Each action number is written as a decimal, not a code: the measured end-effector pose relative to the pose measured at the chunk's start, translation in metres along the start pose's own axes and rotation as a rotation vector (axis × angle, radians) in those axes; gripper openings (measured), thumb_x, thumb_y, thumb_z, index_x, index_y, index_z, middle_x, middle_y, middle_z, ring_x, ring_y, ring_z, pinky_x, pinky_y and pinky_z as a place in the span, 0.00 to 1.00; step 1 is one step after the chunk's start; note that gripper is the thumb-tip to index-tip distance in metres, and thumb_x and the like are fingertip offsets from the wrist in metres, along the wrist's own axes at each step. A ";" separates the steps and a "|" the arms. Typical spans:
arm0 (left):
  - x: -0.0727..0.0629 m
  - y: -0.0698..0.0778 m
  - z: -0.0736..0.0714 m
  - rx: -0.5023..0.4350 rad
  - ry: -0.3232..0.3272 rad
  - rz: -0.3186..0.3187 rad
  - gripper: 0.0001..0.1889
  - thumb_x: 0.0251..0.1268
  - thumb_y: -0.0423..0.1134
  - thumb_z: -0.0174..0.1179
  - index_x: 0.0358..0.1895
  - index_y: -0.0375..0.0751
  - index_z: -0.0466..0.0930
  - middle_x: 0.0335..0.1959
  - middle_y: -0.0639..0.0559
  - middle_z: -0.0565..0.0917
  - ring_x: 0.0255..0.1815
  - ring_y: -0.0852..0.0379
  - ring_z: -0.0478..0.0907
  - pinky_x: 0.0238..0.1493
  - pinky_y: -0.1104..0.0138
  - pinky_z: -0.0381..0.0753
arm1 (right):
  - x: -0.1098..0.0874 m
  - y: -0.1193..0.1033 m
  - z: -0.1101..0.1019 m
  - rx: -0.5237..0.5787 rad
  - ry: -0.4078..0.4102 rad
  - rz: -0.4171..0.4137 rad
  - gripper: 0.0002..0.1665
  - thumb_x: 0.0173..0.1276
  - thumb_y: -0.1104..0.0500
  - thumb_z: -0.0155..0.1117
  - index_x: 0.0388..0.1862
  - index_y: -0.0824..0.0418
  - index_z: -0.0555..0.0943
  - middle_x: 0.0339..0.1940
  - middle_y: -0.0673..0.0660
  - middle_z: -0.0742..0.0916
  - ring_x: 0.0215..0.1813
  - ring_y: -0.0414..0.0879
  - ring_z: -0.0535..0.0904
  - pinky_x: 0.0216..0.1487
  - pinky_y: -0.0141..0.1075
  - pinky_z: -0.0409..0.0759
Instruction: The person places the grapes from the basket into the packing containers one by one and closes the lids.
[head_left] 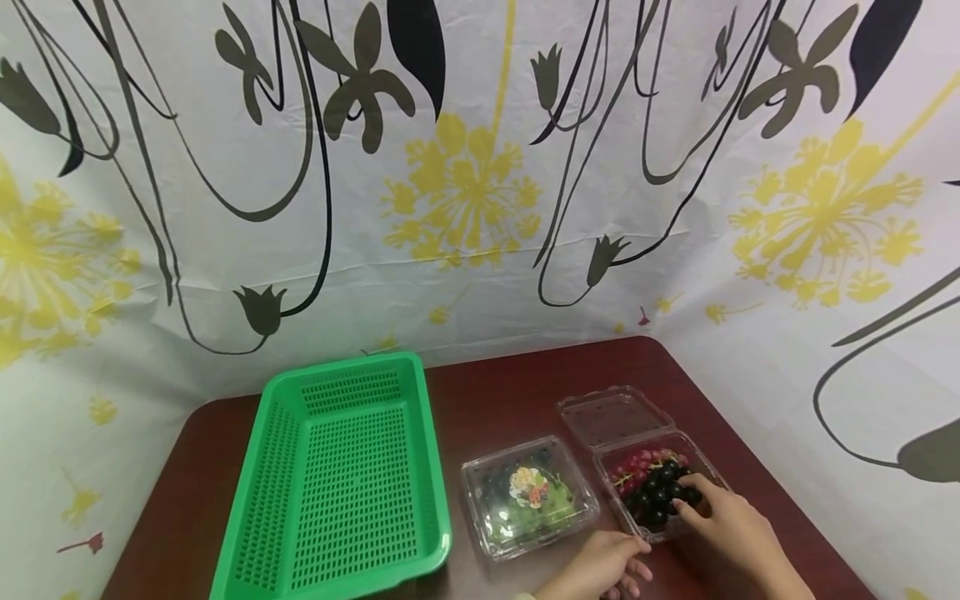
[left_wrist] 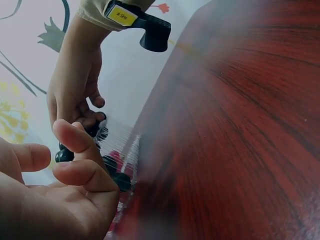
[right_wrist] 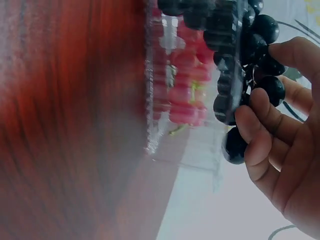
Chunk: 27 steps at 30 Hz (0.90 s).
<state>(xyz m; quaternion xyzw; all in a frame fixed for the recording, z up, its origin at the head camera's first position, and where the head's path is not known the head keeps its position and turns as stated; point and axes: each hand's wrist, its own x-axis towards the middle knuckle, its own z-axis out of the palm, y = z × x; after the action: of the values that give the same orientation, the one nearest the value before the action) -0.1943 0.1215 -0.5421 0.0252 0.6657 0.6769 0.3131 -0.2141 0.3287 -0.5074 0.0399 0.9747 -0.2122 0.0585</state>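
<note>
A bunch of black grapes (head_left: 654,498) lies in an opened clear plastic box (head_left: 621,517), in front of red grapes (head_left: 647,463). My right hand (head_left: 731,527) grips the black bunch from the right; in the right wrist view its fingers (right_wrist: 260,117) curl among the grapes at the box's rim. At the front left corner of that box is my left hand (head_left: 602,562), its fingers loosely bent and holding nothing. Whether it touches the box I cannot tell. The left wrist view shows the left hand (left_wrist: 75,195) in front of several black grapes (left_wrist: 120,180).
A lidded clear box (head_left: 498,542) with green and dark fruit and a round sticker stands left of the opened box. Its neighbour's lid (head_left: 615,419) is folded back. A green slotted basket (head_left: 435,492) occupies the table's left part. Patterned cloth (head_left: 465,317) hangs behind the table.
</note>
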 end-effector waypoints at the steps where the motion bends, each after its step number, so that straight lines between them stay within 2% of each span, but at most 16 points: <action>1: 0.001 0.000 -0.001 0.001 -0.002 -0.009 0.10 0.67 0.42 0.53 0.38 0.44 0.84 0.21 0.57 0.83 0.12 0.68 0.67 0.12 0.79 0.58 | 0.000 0.000 0.002 -0.002 -0.003 -0.004 0.26 0.67 0.47 0.62 0.58 0.60 0.75 0.27 0.48 0.86 0.25 0.40 0.78 0.24 0.38 0.72; 5: 0.004 -0.002 -0.002 -0.007 0.005 -0.026 0.11 0.67 0.42 0.53 0.36 0.44 0.85 0.20 0.60 0.81 0.12 0.68 0.67 0.12 0.79 0.58 | 0.001 0.000 0.008 -0.002 -0.014 0.002 0.25 0.67 0.48 0.63 0.58 0.60 0.76 0.26 0.48 0.85 0.25 0.39 0.77 0.23 0.37 0.71; 12: 0.010 -0.007 0.000 -0.038 0.020 0.002 0.09 0.63 0.40 0.54 0.36 0.43 0.84 0.17 0.61 0.78 0.11 0.69 0.65 0.12 0.78 0.56 | 0.002 0.004 0.011 0.003 -0.006 0.001 0.28 0.68 0.47 0.61 0.60 0.62 0.75 0.23 0.48 0.82 0.24 0.40 0.73 0.24 0.36 0.68; 16: 0.013 -0.008 0.001 -0.059 0.003 -0.018 0.10 0.66 0.41 0.53 0.38 0.44 0.85 0.17 0.60 0.77 0.12 0.69 0.66 0.12 0.78 0.55 | 0.002 0.006 0.012 0.007 -0.003 -0.005 0.29 0.69 0.47 0.60 0.62 0.63 0.75 0.28 0.50 0.84 0.23 0.41 0.70 0.26 0.36 0.67; 17: 0.014 -0.008 0.002 -0.065 -0.001 -0.020 0.11 0.66 0.41 0.53 0.39 0.44 0.85 0.17 0.60 0.77 0.12 0.69 0.66 0.12 0.78 0.55 | 0.002 0.007 0.012 0.002 0.000 -0.016 0.28 0.69 0.48 0.60 0.62 0.63 0.76 0.31 0.52 0.86 0.25 0.41 0.73 0.27 0.37 0.69; 20: 0.017 -0.008 0.003 -0.067 0.000 -0.028 0.12 0.67 0.42 0.53 0.39 0.43 0.85 0.17 0.61 0.77 0.12 0.69 0.65 0.11 0.79 0.55 | 0.000 0.010 0.013 -0.027 0.049 -0.087 0.23 0.70 0.52 0.60 0.59 0.63 0.79 0.40 0.58 0.88 0.34 0.49 0.82 0.35 0.47 0.78; 23: 0.019 -0.008 0.005 -0.070 0.019 -0.011 0.13 0.67 0.42 0.52 0.38 0.42 0.85 0.16 0.61 0.76 0.11 0.69 0.64 0.10 0.79 0.55 | -0.003 0.010 0.015 -0.089 0.135 -0.164 0.17 0.69 0.56 0.61 0.53 0.63 0.83 0.43 0.62 0.89 0.42 0.59 0.84 0.40 0.57 0.79; 25: 0.020 -0.008 0.006 -0.072 0.031 0.002 0.13 0.68 0.43 0.52 0.37 0.40 0.85 0.16 0.61 0.76 0.10 0.69 0.64 0.10 0.79 0.54 | -0.003 0.008 0.017 -0.141 0.185 -0.182 0.15 0.70 0.55 0.61 0.49 0.62 0.85 0.40 0.61 0.89 0.39 0.59 0.84 0.39 0.58 0.78; 27: 0.021 -0.009 0.006 -0.068 0.028 0.021 0.14 0.69 0.42 0.51 0.38 0.39 0.85 0.16 0.62 0.75 0.10 0.69 0.64 0.10 0.79 0.54 | -0.003 0.006 0.017 -0.194 0.198 -0.168 0.16 0.71 0.52 0.60 0.46 0.60 0.86 0.38 0.59 0.90 0.37 0.58 0.84 0.34 0.56 0.76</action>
<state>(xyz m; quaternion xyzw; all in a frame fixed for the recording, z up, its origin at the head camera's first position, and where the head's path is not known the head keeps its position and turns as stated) -0.2047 0.1358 -0.5576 0.0120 0.6462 0.7027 0.2973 -0.2092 0.3272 -0.5251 -0.0270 0.9914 -0.1164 -0.0525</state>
